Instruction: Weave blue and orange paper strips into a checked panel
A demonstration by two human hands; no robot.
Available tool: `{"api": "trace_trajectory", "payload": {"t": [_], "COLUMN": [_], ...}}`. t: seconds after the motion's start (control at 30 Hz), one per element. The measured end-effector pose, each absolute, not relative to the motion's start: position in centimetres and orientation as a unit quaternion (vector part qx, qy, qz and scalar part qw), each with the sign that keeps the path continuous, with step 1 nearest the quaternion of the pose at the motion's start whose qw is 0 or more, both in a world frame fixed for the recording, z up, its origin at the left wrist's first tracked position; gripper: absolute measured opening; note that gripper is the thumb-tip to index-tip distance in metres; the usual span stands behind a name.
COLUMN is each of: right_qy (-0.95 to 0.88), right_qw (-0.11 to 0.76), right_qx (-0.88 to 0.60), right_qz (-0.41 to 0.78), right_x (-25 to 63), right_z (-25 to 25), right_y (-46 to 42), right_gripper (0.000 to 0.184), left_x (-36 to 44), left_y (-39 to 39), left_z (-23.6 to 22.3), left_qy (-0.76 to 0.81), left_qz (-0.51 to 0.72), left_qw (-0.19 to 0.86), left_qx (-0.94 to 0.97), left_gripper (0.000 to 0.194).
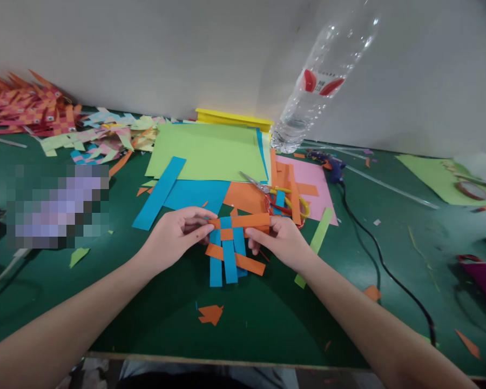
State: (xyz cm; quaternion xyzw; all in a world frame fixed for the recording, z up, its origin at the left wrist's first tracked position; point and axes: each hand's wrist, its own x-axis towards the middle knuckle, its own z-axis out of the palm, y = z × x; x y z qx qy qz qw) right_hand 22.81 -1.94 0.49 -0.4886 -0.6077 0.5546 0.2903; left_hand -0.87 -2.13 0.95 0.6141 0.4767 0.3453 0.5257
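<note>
Between my two hands is a small weave of blue and orange paper strips, held just above the table. Blue strips hang down from it, and a slanting orange strip crosses them lower down. My left hand pinches the left end of the weave between thumb and fingers. On the other side, my right hand grips the ends of the orange strips that stick out to the right. The fingertips behind the paper are partly hidden.
Behind the hands lie green paper sheets, scissors and a loose blue strip. A plastic bottle leans at the wall. A glue gun trails a black cord on the right. Woven paper pieces pile up far left.
</note>
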Motion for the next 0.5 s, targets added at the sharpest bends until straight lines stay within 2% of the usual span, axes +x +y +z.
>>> {"api": "trace_trajectory", "payload": {"t": [0.5], "right_qy": [-0.595], "right_qw": [0.299], "right_qx": [-0.492], "right_qz": [0.560], "right_x": [22.64], "right_z": [0.45], "right_y": [-1.85], "right_gripper": [0.024], "left_x": [-0.90], "left_y": [-2.00], "left_z": [0.76], "left_qy": [0.478], "left_qz": [0.345], "left_qw": [0.522], "left_qx": [0.616], "left_gripper": [0.018]}}
